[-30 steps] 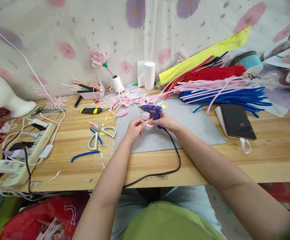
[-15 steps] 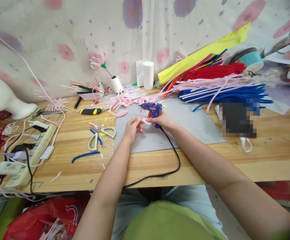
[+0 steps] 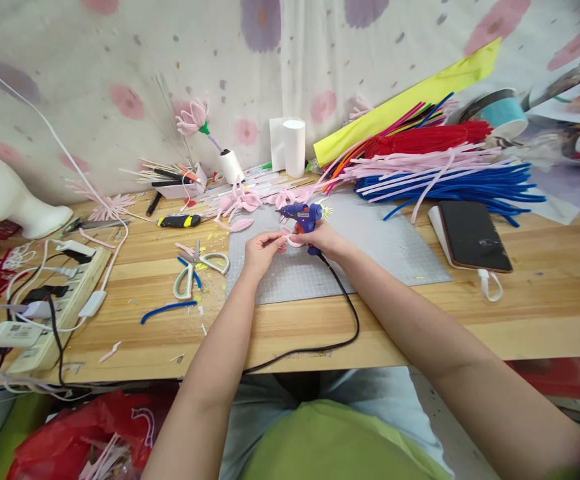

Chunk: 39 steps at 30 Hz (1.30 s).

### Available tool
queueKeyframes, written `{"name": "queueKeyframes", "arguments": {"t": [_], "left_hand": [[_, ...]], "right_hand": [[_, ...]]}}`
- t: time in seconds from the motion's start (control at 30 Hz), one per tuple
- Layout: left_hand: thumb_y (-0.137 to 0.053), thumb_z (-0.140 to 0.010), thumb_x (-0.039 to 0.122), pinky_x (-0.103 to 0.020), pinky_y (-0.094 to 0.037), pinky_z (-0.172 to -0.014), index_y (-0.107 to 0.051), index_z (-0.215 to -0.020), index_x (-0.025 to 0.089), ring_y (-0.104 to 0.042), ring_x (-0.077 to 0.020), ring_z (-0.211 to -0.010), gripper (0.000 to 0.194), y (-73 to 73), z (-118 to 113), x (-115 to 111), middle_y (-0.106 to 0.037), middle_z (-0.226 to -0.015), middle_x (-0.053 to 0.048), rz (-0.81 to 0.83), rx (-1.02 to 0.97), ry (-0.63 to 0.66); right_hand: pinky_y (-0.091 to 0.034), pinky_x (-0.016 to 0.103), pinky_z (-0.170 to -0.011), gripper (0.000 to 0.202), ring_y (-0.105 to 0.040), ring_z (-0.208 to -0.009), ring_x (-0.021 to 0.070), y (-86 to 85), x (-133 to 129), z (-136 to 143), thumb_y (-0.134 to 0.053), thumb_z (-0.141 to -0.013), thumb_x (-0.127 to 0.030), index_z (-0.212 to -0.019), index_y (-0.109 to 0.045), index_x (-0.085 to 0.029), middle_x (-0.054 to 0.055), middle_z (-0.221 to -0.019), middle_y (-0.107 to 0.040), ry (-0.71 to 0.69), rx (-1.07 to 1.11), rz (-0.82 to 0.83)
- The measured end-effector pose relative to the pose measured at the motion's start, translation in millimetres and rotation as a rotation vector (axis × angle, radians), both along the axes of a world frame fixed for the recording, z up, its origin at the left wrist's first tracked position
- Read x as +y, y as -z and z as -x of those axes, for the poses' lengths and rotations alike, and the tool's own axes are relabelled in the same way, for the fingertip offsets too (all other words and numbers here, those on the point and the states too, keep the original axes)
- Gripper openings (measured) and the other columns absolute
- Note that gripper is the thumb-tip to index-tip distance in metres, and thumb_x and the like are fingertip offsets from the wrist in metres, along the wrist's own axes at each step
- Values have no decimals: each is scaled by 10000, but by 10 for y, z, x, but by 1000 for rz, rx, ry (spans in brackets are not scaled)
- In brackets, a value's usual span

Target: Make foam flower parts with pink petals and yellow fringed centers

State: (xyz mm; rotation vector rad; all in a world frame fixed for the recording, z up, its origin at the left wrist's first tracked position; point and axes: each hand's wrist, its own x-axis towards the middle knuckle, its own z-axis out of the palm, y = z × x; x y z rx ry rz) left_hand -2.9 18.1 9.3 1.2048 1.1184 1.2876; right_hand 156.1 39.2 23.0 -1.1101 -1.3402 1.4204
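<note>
My right hand (image 3: 325,238) is closed around a blue glue gun (image 3: 302,215), whose nozzle points left above the grey cutting mat (image 3: 385,247). A black cord runs from its handle toward the table's front edge. Pinched in the fingers of my left hand (image 3: 264,252) is a pink pipe cleaner (image 3: 293,241), bent into a loop; its right side meets my right fingertips. Beyond my hands lie pink pipe-cleaner petals (image 3: 243,198), with one single petal (image 3: 241,225) on the mat's left part.
Scissors (image 3: 190,268), a utility knife (image 3: 179,221) and blue pipe-cleaner scraps lie left. A power strip (image 3: 60,313) with cables stands farther left. Pipe-cleaner bundles (image 3: 450,187) and a phone on a stand (image 3: 474,236) are at right. A pink flower (image 3: 193,119) stands in a white holder behind.
My left hand has turned slightly, its fingers now closer together on the pink pipe cleaner. The glue gun stays in my right hand. The view has shifted a little.
</note>
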Motion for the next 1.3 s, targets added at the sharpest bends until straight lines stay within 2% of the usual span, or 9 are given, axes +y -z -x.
{"name": "queueKeyframes", "arguments": {"t": [0.3, 0.5, 0.6, 0.7, 0.83, 0.97, 1.13, 1.3], "left_hand": [[-795, -509, 291, -276, -535, -611, -716, -677, 147, -595, -100, -546, 235, -21, 17, 5, -678, -627, -5, 46, -60, -31], [-788, -513, 268, -265, -528, -604, -704, -654, 141, -589, -97, -537, 207, -27, 37, 10, -667, -596, -1, 61, -65, -45], [-793, -510, 294, -256, -530, -611, -691, -667, 137, -587, -92, -554, 244, -47, 42, 10, -665, -608, 2, 68, -64, -45], [-784, -539, 366, -236, -526, -567, -670, -751, 136, -589, -93, -573, 333, -72, 48, 7, -661, -652, 1, 85, -21, 12], [-728, -620, 453, -179, -426, -400, -578, -669, 148, -469, -58, -435, 343, -85, 44, 0, -510, -509, 52, 48, 119, -4], [-702, -660, 433, -167, -339, -327, -524, -585, 162, -367, -45, -386, 333, -73, 39, -8, -384, -457, 71, -29, 207, 52], [-699, -657, 431, -171, -318, -329, -494, -583, 168, -345, -35, -366, 342, -64, 41, -24, -379, -454, 77, 11, 72, 154], [-691, -679, 364, -168, -294, -345, -468, -574, 166, -302, -32, -376, 316, -90, -6, -52, -367, -436, 79, 76, -121, 132]], "right_hand": [[-425, 310, -570, 337, -493, -584, 127, 20, 23, 12, -798, -447, -304, -626, -532, -197, -11, -614, -534, 0, -10, 18], [-418, 317, -571, 356, -471, -580, 126, 18, 16, 40, -799, -435, -320, -632, -524, -207, -15, -610, -523, -1, -3, 22], [-425, 332, -601, 359, -493, -614, 144, 31, 20, 40, -800, -463, -346, -644, -522, -208, -6, -627, -521, 9, -16, -12], [-434, 351, -650, 334, -526, -668, 171, 40, 20, 29, -780, -521, -363, -662, -520, -208, 9, -655, -536, 65, -81, -82], [-447, 370, -688, 306, -558, -711, 200, 47, 2, 31, -767, -550, -360, -678, -534, -207, 22, -680, -562, 135, -216, -151], [-455, 374, -705, 300, -574, -735, 209, 73, -14, 59, -768, -538, -333, -699, -547, -208, 21, -694, -577, 129, -254, -165], [-457, 356, -690, 304, -557, -695, 184, 101, -2, 71, -780, -523, -339, -679, -557, -202, 12, -672, -574, 89, -156, -138], [-446, 333, -658, 354, -518, -660, 152, 66, -25, 103, -795, -495, -386, -658, -542, -199, -7, -642, -540, 64, -65, -112]]}}
